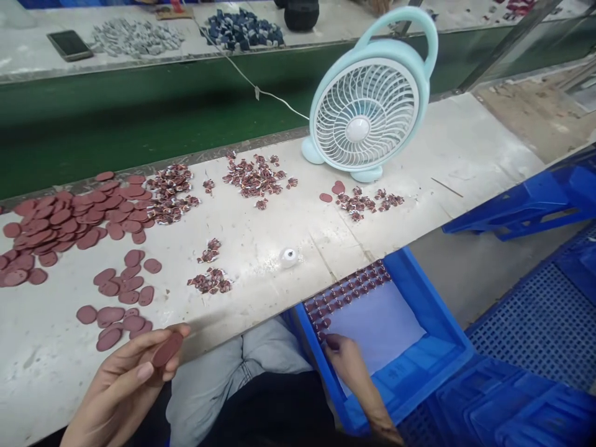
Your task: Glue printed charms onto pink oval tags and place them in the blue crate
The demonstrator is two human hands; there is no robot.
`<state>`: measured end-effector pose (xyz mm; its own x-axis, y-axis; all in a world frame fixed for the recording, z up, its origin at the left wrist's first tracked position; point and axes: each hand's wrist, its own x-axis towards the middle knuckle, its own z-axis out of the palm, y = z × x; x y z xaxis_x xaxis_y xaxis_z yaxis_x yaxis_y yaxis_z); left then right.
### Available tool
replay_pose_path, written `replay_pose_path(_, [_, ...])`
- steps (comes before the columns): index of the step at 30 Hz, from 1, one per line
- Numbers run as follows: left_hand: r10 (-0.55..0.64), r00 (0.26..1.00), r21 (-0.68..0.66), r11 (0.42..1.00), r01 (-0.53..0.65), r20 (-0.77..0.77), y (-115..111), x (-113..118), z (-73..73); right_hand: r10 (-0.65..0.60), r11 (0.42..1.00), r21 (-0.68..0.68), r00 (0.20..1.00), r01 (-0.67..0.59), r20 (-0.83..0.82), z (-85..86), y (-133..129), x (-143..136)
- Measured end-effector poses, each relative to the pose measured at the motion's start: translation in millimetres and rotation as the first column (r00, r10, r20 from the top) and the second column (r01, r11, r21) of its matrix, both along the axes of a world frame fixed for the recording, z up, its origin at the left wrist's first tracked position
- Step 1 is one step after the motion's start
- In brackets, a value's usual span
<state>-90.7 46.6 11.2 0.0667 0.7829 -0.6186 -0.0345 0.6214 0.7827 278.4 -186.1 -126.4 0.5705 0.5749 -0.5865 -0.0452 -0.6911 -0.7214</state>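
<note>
The blue crate (pixel 421 298) sits at the near right, below the edge of the worktop (pixel 261 248), with rows of small dark red pieces (pixel 347 292) along its far-left wall. The right hand (pixel 347 360) reaches into it, fingertips closed on a piece at the near end of those rows. The left hand (pixel 125 385), near left and well apart, pinches a brown oval disc (pixel 166 351), long axis tilted up to the right

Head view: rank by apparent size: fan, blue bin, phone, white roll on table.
1. blue bin, though nearness to the camera inflates it
2. fan
3. phone, far off, so unsure
4. white roll
</note>
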Motion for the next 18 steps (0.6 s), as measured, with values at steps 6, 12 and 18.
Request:
replay_pose_path(6, [0.072, 0.979, -0.114, 0.992, -0.051, 0.191, -20, 19, 0.2, -0.084, 0.951, 0.238, 0.904, 0.199, -0.418, 68.6, 49, -8])
replay_pose_path(12, [0.076, 0.866, -0.229, 0.972, 0.046, 0.494, -45, 51, -27.9, 0.292, 0.805, 0.54, 0.628, 0.246, -0.722, 90.1, 169, -37])
replay_pose_path(18, [0.064, 0.88, -0.223, 0.974, 0.048, 0.471, -57, 60, -28.4, 0.325, 0.712, 0.574, 0.535, 0.405, -0.78, 125.6, 216, -40])
